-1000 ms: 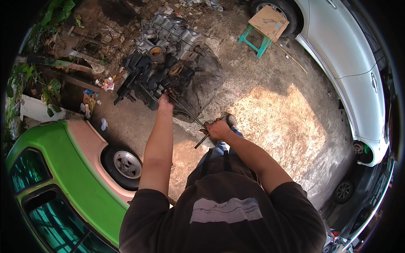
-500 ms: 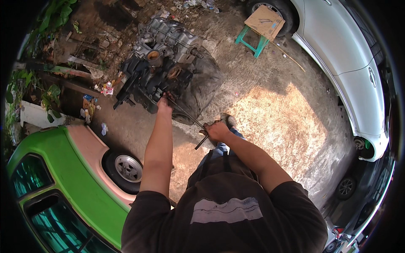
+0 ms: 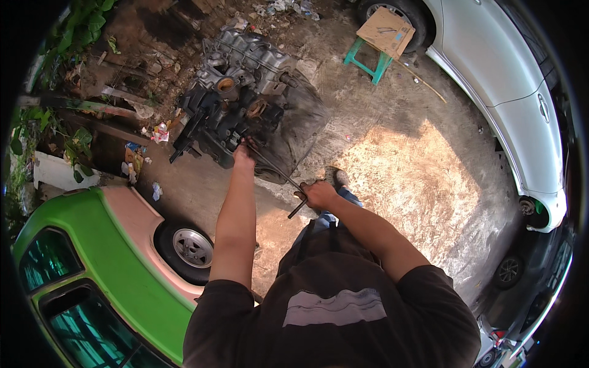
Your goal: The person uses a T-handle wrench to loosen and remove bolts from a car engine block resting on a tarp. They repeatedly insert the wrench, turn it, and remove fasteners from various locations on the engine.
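A grimy engine (image 3: 251,61) with metal upper parts and dark lower parts rests on a dark, stained sheet (image 3: 307,122) on the concrete. My left hand (image 3: 244,154) is closed round the far end of a long metal bar tool (image 3: 276,165), right at the engine's near lower side; exactly what that end fits on is hidden. My right hand (image 3: 318,194) grips the bar's near end, where a short crosswise handle (image 3: 296,209) sticks out below the fingers. My shoe (image 3: 341,178) shows just beyond the right hand.
A green-and-pink car (image 3: 110,270) stands at the lower left, a silver car (image 3: 515,129) and a dark car (image 3: 534,276) at the right. A cardboard sheet (image 3: 386,29) lies on a teal stool (image 3: 380,67). Rubble, planks (image 3: 104,122), litter and plants fill the upper left.
The surroundings have shifted slightly in the picture. Both my hands keep their grip on the bar, in nearly the same place against the engine.
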The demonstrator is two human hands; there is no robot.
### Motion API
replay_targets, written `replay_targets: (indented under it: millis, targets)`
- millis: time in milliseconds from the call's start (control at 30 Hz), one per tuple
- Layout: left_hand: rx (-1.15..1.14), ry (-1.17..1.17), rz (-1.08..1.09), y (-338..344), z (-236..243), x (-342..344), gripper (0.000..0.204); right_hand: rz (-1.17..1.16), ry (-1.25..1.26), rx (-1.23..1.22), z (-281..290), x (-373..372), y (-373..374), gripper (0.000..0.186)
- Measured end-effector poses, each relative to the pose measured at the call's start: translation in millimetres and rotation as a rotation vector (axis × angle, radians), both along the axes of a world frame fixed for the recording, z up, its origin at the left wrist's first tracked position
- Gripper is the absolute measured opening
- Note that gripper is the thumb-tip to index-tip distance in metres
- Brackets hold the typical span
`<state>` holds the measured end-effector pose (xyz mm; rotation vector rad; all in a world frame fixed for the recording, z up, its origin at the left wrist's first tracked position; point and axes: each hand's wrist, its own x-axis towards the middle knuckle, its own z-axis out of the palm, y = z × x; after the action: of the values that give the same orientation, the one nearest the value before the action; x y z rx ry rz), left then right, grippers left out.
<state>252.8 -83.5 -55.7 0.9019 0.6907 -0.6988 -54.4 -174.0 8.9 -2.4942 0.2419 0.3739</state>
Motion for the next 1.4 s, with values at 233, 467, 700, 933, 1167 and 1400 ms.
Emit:
replay_targets:
  millis: [233, 467, 700, 933, 1167, 1400]
  targets:
    - [0.029, 0.025, 0.014, -3.2, -0.9, 2.0, 0.018, -0.074, -0.044, 0.039, 6.6, -4.6, 5.6, 0.047]
    - [0.060, -0.049, -0.042, -3.4, 3.1, -3.1, 0.018, -0.191, -0.094, 0.126, 9.4, -3.4, 6.9, 0.043]
    - [0.026, -0.024, -0.008, -4.1, -4.7, 1.3, 0.021, -0.254, -0.143, 0.149, 7.5, -3.3, 9.4, 0.043]
    - [0.014, -0.029, -0.041, -1.8, -8.2, 2.2, 0.021, -0.306, -0.217, 0.196, -2.5, -4.7, 13.7, 0.044]
    - [0.027, -0.028, 0.006, -4.4, -2.6, -0.8, 0.019, -0.370, -0.295, 0.231, -4.1, -3.7, 13.6, 0.035]
    - [0.099, -0.039, -0.030, -2.5, -0.4, 0.2, 0.018, -0.396, -0.218, 0.283, -8.4, -3.8, 16.7, 0.041]
